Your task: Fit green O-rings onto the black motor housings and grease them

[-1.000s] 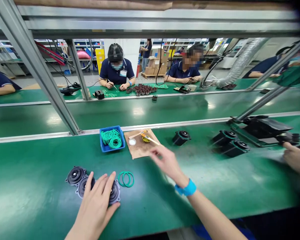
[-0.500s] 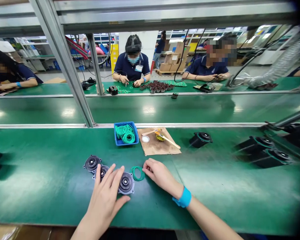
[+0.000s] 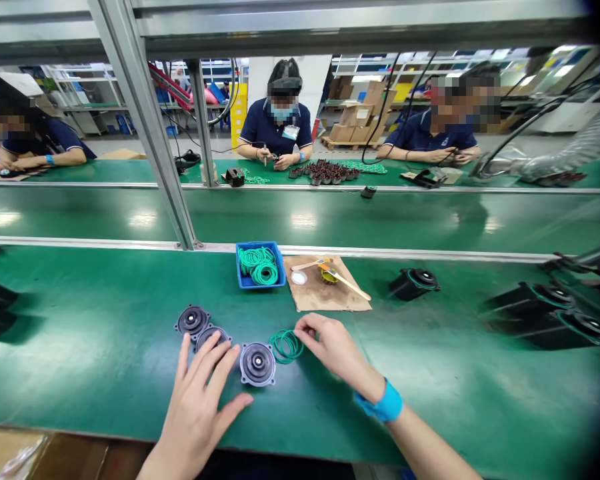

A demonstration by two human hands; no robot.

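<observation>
My left hand (image 3: 197, 387) is open, its fingers spread over the green worktop. Its fingertips partly cover the middle one of three round grey-black covers; a second cover (image 3: 193, 321) lies just beyond. The nearest cover (image 3: 258, 364) sits fully visible to the right of those fingers, apart from the thumb. Beside it lies a small loose pile of green rubber rings (image 3: 283, 348). My right hand (image 3: 325, 340), a blue band at its wrist, has thumb and forefinger pinched on a green ring at the pile's right edge.
A blue tray (image 3: 261, 287) of green rings stands beyond the covers. Brown cardboard (image 3: 305, 300) next to it bears a brush, a stick and a yellow-rimmed pot. Black housings (image 3: 413, 284) stand right and left. A metal post (image 3: 155, 133) rises behind; several co-workers sit opposite.
My left hand has drawn back leftward from the nearest cover, which now shows whole. The green rings beside my right fingers lie more spread out. The camera view has shifted slightly left.
</observation>
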